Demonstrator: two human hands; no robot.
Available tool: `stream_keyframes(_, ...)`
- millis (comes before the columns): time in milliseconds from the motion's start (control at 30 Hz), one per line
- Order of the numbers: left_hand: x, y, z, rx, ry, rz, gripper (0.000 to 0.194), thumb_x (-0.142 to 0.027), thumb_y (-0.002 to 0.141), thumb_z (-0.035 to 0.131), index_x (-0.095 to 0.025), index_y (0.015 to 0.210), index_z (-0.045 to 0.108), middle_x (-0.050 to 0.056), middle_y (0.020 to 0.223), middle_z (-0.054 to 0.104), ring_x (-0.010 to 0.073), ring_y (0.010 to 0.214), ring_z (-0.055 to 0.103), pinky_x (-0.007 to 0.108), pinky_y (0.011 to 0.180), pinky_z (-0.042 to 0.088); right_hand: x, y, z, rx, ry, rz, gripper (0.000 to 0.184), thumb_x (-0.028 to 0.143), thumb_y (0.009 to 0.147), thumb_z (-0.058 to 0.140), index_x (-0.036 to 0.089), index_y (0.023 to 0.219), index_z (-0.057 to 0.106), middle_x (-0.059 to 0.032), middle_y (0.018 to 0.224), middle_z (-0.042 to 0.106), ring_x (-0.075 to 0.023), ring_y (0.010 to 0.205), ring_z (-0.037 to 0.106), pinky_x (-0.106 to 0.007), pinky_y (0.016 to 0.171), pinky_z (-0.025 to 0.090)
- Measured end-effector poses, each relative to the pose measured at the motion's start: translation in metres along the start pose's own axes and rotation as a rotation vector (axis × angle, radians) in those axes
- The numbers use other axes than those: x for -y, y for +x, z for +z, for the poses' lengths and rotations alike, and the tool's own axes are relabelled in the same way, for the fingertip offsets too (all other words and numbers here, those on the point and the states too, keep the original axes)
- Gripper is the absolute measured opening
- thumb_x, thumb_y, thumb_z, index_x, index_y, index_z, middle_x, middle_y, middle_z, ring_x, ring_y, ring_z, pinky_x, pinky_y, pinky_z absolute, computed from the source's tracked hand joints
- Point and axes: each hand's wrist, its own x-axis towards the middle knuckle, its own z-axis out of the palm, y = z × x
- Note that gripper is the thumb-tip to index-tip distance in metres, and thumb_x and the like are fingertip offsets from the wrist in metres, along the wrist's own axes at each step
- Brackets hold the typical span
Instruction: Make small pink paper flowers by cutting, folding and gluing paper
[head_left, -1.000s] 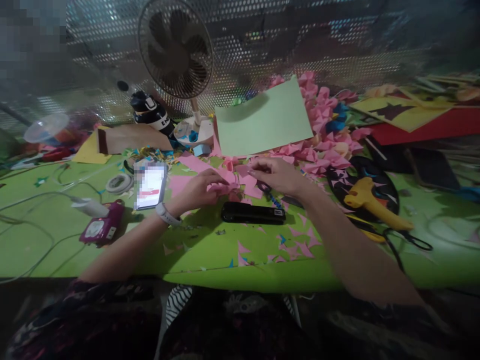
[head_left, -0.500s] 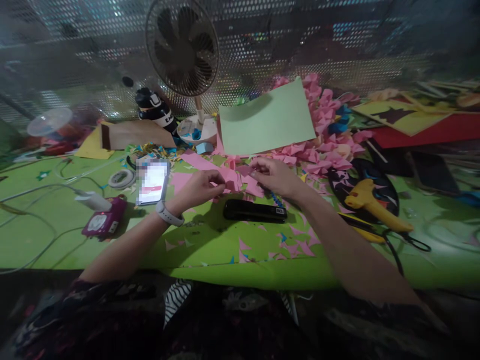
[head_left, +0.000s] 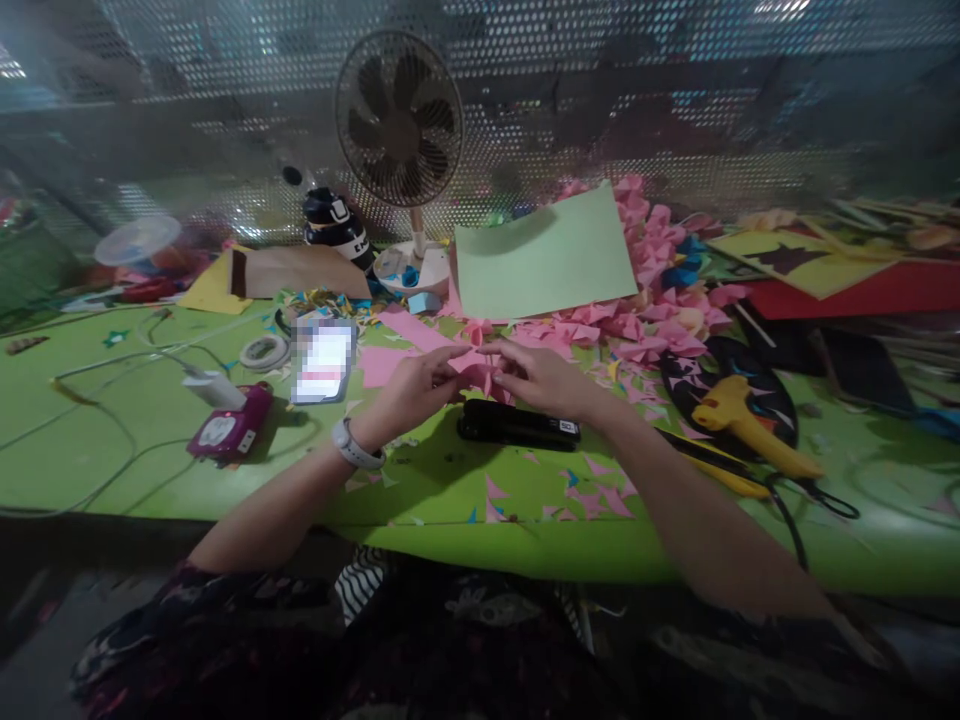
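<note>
Both hands meet over the middle of the green table, around a small piece of pink paper (head_left: 474, 373). My left hand (head_left: 421, 388) is closed, thumb and fingers pinched at the paper's left edge. From the other side, my right hand (head_left: 538, 378) pinches the paper's right part. The exact fold of the paper is partly hidden by the fingers. A black stapler (head_left: 517, 427) lies just in front of the hands. Flat pink paper sheets (head_left: 379, 367) rest behind my left hand.
Folded pink paper pieces (head_left: 649, 260) heap behind a pale green sheet (head_left: 547, 255). A yellow glue gun (head_left: 750, 425) lies right. A lit phone (head_left: 324, 362), tape roll (head_left: 264, 352) and purple power adapter (head_left: 232, 425) with cables are left. A fan (head_left: 400, 120) stands behind.
My hands have come closer together, and my left hand has moved right to the pink paper in my right hand. The view has shifted slightly.
</note>
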Motion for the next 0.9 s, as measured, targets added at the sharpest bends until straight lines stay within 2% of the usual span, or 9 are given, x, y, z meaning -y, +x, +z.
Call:
stream_keyframes(100,0.006,0.002,0.001,0.015,-0.082,-0.066,0.034,-0.033,0.084,0.067,-0.014,0.113,0.068,0.01,0.092,0.077,0.0172,0.074,0.074,0.028,0.069,0.061,-0.001,0.0,0.002,0.009,-0.049,-0.032,0.043,0.03,0.097,0.046,0.016,0.136,0.056,-0.0123,0.102,0.069,-0.0225,0.087,0.062,-0.034,0.075,0.046)
stream_keyframes(200,0.007,0.004,0.002,-0.004,-0.176,-0.11,0.02,-0.031,0.081,0.069,-0.015,0.093,0.07,0.008,0.09,0.076,0.0161,0.074,0.074,0.027,0.069,0.061,0.001,0.001,0.005,-0.012,-0.059,-0.026,0.042,0.028,0.097,0.044,0.016,0.136,0.056,-0.0138,0.111,0.068,-0.0213,0.085,0.061,-0.036,0.077,0.046)
stream_keyframes(333,0.002,0.005,0.003,-0.079,-0.31,-0.181,0.018,-0.028,0.077,0.072,-0.013,0.087,0.066,0.006,0.081,0.074,0.0154,0.072,0.073,0.027,0.071,0.06,0.008,0.002,0.009,-0.097,0.029,0.075,0.044,0.034,0.099,0.041,0.015,0.136,0.055,-0.0108,0.098,0.071,-0.0193,0.075,0.061,-0.034,0.073,0.047)
stream_keyframes(400,0.0,0.005,0.003,-0.097,-0.37,-0.209,0.02,-0.027,0.076,0.074,-0.013,0.087,0.066,0.005,0.079,0.073,0.0143,0.072,0.073,0.028,0.075,0.06,0.012,0.003,0.012,-0.146,0.035,0.119,0.05,0.041,0.095,0.049,0.014,0.138,0.053,-0.0117,0.1,0.071,-0.0214,0.078,0.063,-0.035,0.073,0.048)
stream_keyframes(500,-0.001,0.005,0.002,-0.059,-0.4,-0.253,0.022,-0.031,0.078,0.074,-0.013,0.089,0.066,0.005,0.078,0.072,0.0128,0.071,0.071,0.026,0.072,0.059,0.014,0.004,0.016,-0.234,0.002,0.123,0.05,0.036,0.09,0.057,0.013,0.135,0.054,-0.0143,0.113,0.069,-0.0259,0.092,0.065,-0.038,0.081,0.049)
stream_keyframes(600,0.0,0.005,-0.001,-0.043,-0.255,-0.243,0.026,-0.038,0.079,0.074,-0.013,0.086,0.068,0.005,0.074,0.071,0.0113,0.063,0.067,0.024,0.062,0.056,0.014,0.003,0.016,-0.245,0.05,0.089,0.044,0.029,0.091,0.053,0.015,0.132,0.055,-0.0131,0.112,0.069,-0.026,0.097,0.064,-0.038,0.084,0.049)
stream_keyframes(700,0.001,0.006,-0.004,-0.067,-0.129,-0.121,0.03,-0.04,0.077,0.076,-0.013,0.089,0.071,0.009,0.088,0.074,0.0129,0.071,0.068,0.024,0.064,0.055,0.015,0.001,0.014,-0.191,0.114,0.08,0.044,0.03,0.089,0.056,0.015,0.131,0.057,-0.0102,0.103,0.068,-0.0229,0.089,0.063,-0.035,0.077,0.049)
stream_keyframes(767,0.001,0.006,-0.005,-0.032,-0.226,-0.082,0.036,-0.038,0.078,0.076,-0.014,0.104,0.071,0.011,0.101,0.074,0.0153,0.084,0.07,0.026,0.073,0.057,0.017,0.0,0.012,-0.168,0.185,0.083,0.044,0.031,0.089,0.058,0.016,0.13,0.057,-0.0051,0.089,0.065,-0.0186,0.077,0.061,-0.031,0.069,0.048)
stream_keyframes(900,0.001,0.005,-0.005,0.041,-0.444,-0.095,0.05,-0.031,0.078,0.077,-0.014,0.122,0.063,0.008,0.091,0.076,0.0153,0.085,0.072,0.031,0.082,0.058,0.02,-0.001,0.012,-0.141,0.353,0.1,0.046,0.033,0.089,0.06,0.016,0.131,0.055,0.0039,0.069,0.053,-0.0121,0.06,0.05,-0.025,0.057,0.041)
